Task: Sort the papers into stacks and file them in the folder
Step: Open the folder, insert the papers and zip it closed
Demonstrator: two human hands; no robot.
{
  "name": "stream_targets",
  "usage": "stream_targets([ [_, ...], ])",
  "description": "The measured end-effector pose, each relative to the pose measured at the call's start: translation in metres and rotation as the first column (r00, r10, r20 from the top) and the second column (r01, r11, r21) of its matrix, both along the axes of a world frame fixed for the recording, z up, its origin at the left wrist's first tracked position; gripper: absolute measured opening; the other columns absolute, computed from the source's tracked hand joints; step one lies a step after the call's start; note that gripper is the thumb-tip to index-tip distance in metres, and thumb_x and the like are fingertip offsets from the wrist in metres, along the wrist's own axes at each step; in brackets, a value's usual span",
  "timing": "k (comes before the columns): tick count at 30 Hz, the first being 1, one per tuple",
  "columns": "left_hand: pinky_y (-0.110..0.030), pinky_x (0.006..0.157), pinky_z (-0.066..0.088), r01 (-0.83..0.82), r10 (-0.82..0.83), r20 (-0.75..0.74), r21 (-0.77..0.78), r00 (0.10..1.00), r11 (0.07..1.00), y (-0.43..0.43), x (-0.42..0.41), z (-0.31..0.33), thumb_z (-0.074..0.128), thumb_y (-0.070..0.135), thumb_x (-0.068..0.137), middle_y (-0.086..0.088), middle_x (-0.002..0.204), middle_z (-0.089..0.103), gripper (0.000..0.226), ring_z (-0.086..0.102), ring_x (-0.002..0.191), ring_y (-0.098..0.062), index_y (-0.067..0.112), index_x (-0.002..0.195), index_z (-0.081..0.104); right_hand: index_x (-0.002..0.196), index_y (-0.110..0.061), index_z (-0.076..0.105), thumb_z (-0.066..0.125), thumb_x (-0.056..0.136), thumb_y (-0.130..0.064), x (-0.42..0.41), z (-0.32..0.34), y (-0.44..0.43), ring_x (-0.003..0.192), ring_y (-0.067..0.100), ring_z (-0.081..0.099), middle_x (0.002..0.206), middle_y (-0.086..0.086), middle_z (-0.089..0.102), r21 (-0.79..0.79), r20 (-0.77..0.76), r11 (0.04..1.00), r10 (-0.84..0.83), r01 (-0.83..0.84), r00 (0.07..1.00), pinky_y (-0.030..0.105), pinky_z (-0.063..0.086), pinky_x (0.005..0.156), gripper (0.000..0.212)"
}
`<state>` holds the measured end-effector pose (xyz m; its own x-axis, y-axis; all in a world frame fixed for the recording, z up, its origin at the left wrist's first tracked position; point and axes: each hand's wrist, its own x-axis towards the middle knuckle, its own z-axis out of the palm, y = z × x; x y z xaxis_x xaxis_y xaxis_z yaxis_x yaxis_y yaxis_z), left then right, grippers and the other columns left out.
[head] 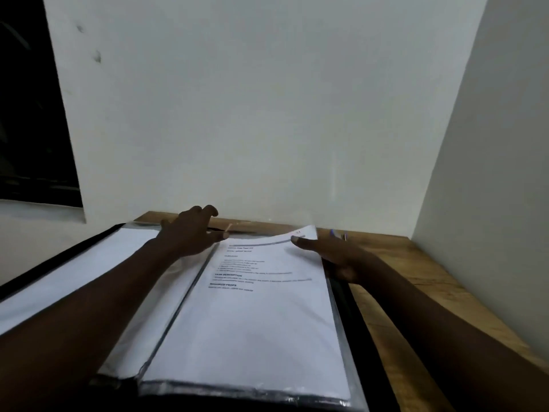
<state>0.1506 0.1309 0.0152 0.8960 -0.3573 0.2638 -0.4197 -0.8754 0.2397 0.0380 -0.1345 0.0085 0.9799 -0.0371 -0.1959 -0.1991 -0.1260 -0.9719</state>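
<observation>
The open folder (361, 319) lies along the table's (416, 278) near edge, spine running away from the person. On its right page the sheet (252, 316) lies lengthwise. The right hand (335, 257) pinches its lifted far right corner. The left hand (190, 233) curls at the folder's far edge (grip unclear). Bare wood lies rightward.

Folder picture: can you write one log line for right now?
folder open on table | left hand at folder top, near spine | right hand pinches paper at top corner
</observation>
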Motion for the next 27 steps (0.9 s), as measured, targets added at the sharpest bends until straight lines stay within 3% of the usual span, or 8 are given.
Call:
stream_targets([
  [4, -0.054, 0.105, 0.04, -0.05, 0.049, -0.042, -0.029, 0.998, 0.998, 0.047, -0.007, -0.004, 0.059, 0.062, 0.087, -0.01, 0.139, 0.051, 0.07, 0.047, 0.131, -0.03, 0.021, 0.141, 0.041, 0.121, -0.002, 0.063, 0.06, 0.095, -0.02, -0.032, 0.017, 0.017, 0.086, 0.019, 0.073, 0.109, 0.012, 0.073, 0.118, -0.101, 0.992, 0.058, -0.046, 0.993, 0.031, 0.06, 0.076, 0.032],
  [8, -0.04, 0.108, 0.038, -0.092, 0.087, -0.058, -0.081, 0.994, 0.992, 0.085, -0.013, -0.006, 0.06, 0.056, 0.09, -0.013, 0.145, 0.049, 0.071, 0.045, 0.134, -0.029, 0.014, 0.144, 0.04, 0.11, 0.005, 0.061, 0.054, 0.096, -0.009, -0.047, 0.05, 0.043, 0.064, 0.019, 0.073, 0.082, 0.014, 0.075, 0.064, -0.104, 0.998, 0.028, -0.021, 0.994, 0.027, 0.057, 0.052, 0.021],
  [15, -0.03, 0.096, 0.039, -0.162, 0.143, -0.142, -0.134, 0.98, 0.978, 0.141, -0.025, -0.018, 0.059, 0.05, 0.093, -0.012, 0.138, 0.053, 0.068, 0.054, 0.121, -0.025, 0.012, 0.145, 0.038, 0.123, -0.006, 0.061, 0.042, 0.094, -0.059, -0.032, 0.096, 0.111, 0.088, 0.025, 0.072, 0.106, 0.015, 0.071, 0.222, 0.087, 0.966, 0.115, -0.132, 0.99, 0.034, 0.06, 0.069, 0.063],
  [21, -0.04, 0.1, 0.042, -0.224, 0.2, -0.189, -0.113, 0.961, 0.968, 0.188, -0.026, -0.026, 0.054, 0.053, 0.094, -0.009, 0.14, 0.05, 0.066, 0.049, 0.127, -0.029, 0.023, 0.149, 0.032, 0.131, -0.007, 0.053, 0.047, 0.083, -0.072, 0.01, 0.096, 0.17, 0.11, 0.044, 0.063, 0.124, 0.025, 0.063, 0.236, 0.032, 0.947, 0.218, -0.219, 0.975, 0.059, 0.055, 0.082, 0.081],
  [22, -0.037, 0.095, 0.045, -0.234, 0.211, -0.181, -0.12, 0.961, 0.965, 0.198, -0.024, -0.028, 0.054, 0.043, 0.096, -0.012, 0.134, 0.054, 0.055, 0.053, 0.121, -0.03, 0.02, 0.144, 0.039, 0.131, -0.011, 0.054, 0.046, 0.083, -0.072, 0.013, 0.092, 0.182, 0.114, 0.041, 0.062, 0.127, 0.02, 0.063, 0.158, 0.03, 0.951, 0.264, -0.265, 0.964, 0.057, 0.054, 0.084, 0.078],
  [24, -0.032, 0.08, 0.046, -0.285, 0.258, -0.158, -0.183, 0.953, 0.941, 0.214, -0.021, -0.029, 0.05, 0.026, 0.097, -0.01, 0.118, 0.063, 0.031, 0.06, 0.101, -0.026, 0.013, 0.125, 0.052, 0.134, -0.022, 0.054, 0.04, 0.088, -0.07, 0.012, 0.078, 0.207, 0.121, 0.029, 0.057, 0.135, 0.006, 0.059, -0.217, 0.044, 0.923, 0.333, -0.316, 0.942, 0.049, 0.051, 0.094, 0.068],
  [25, -0.029, 0.072, 0.044, -0.323, 0.287, -0.166, -0.26, 0.943, 0.91, 0.22, -0.023, -0.028, 0.049, 0.022, 0.097, -0.008, 0.112, 0.063, 0.024, 0.06, 0.093, -0.023, 0.013, 0.117, 0.057, 0.138, -0.023, 0.051, 0.037, 0.093, -0.064, 0.012, 0.068, 0.219, 0.125, 0.024, 0.052, 0.138, 0.0, 0.054, -0.43, 0.07, 0.853, 0.358, -0.296, 0.931, 0.044, 0.046, 0.1, 0.062],
  [27, -0.028, 0.077, 0.045, -0.397, 0.345, -0.196, -0.433, 0.918, 0.809, 0.233, -0.024, -0.031, 0.049, 0.016, 0.095, -0.01, 0.111, 0.064, 0.02, 0.06, 0.096, -0.027, 0.014, 0.108, 0.063, 0.145, -0.018, 0.042, 0.032, 0.1, -0.053, 0.017, 0.041, 0.241, 0.135, 0.023, 0.041, 0.149, 0.0, 0.043, -0.719, 0.127, 0.66, 0.435, -0.22, 0.891, 0.04, 0.035, 0.111, 0.058],
])
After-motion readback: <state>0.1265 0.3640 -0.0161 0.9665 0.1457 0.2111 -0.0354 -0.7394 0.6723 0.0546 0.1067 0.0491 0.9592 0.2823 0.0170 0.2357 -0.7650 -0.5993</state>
